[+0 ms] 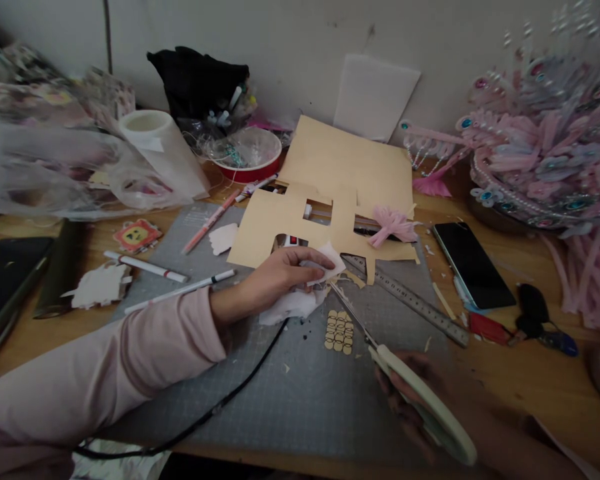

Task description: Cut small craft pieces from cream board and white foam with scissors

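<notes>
Over the middle of the grey cutting mat [300, 387], my left hand [285, 273] pinches a small piece of white paper [334, 260]. My right hand [410, 400] is wrapped round the cream handles of a pair of scissors [425, 403]. The blades point up and left, their tips close to the white piece; whether they touch it I cannot tell. White scraps [293, 305] lie under my left hand. Just below the blades sits a group of small tan discs [339, 332]. A cut-up sheet of tan card [265, 220] lies behind my left hand.
A steel ruler [420, 303] slants to the right near a phone [474, 265] and keys [533, 307]. A black cable [245, 380] crosses the mat. Pens [147, 267] lie at left. Beaded pink ornaments [545, 153] crowd the right; a red-rimmed bowl [250, 173] stands behind.
</notes>
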Available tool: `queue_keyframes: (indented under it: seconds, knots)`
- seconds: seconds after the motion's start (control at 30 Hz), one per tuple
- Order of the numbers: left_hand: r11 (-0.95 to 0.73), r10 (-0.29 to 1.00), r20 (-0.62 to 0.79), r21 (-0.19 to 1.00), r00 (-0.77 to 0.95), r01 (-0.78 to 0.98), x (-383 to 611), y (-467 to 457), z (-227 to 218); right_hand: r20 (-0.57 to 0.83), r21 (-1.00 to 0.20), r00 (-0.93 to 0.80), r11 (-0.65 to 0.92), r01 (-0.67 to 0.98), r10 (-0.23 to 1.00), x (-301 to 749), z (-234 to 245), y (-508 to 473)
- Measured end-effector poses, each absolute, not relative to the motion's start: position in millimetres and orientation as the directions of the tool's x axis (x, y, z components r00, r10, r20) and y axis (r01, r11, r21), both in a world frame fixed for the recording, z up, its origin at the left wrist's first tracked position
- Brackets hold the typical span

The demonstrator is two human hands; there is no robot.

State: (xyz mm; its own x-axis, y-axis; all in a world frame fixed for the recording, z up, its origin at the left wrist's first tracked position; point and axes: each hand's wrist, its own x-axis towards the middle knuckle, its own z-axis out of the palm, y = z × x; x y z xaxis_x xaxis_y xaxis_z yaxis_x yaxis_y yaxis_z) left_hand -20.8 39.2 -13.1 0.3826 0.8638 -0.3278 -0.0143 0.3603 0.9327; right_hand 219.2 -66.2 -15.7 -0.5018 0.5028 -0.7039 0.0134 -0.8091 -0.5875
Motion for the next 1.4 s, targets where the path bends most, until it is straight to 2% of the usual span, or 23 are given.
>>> queue_keyframes:
  seconds: [0.13, 0.2, 0.3, 0.57, 0.9, 1.13, 1.4]
  knots:
    - [0.382, 0.863, -0.346, 0.924, 0.368, -0.027, -20, 39, -13, -0.712, -0.549, -0.492, -0.834, -0.055, 0.501, 226, -22, -67]
    - [0.383, 0.864, -0.349, 0.923, 0.362, -0.024, -19, 39, -12, -0.669, -0.556, -0.511, -0.820, -0.138, 0.539, 228, -25, -67]
    - [0.380, 0.864, -0.350, 0.925, 0.362, -0.013, -19, 39, -11, -0.592, -0.549, -0.605, -0.816, -0.180, 0.532, 229, -25, -63]
    - [0.382, 0.851, -0.354, 0.924, 0.389, 0.005, -20, 39, -12, -0.583, -0.531, -0.682, -0.842, -0.092, 0.442, 230, -24, -53]
    - [0.358, 0.840, -0.339, 0.933, 0.423, 0.037, -22, 40, -12, -0.636, -0.551, -0.628, -0.834, -0.037, 0.448, 222, -16, -52]
    - [0.336, 0.835, -0.332, 0.939, 0.438, 0.071, -21, 39, -11, -0.622, -0.594, -0.629, -0.804, -0.010, 0.467, 221, -16, -52]
    - [0.318, 0.831, -0.341, 0.940, 0.440, 0.126, -22, 40, -12, -0.678, -0.532, -0.605, -0.846, 0.013, 0.417, 224, -20, -52]
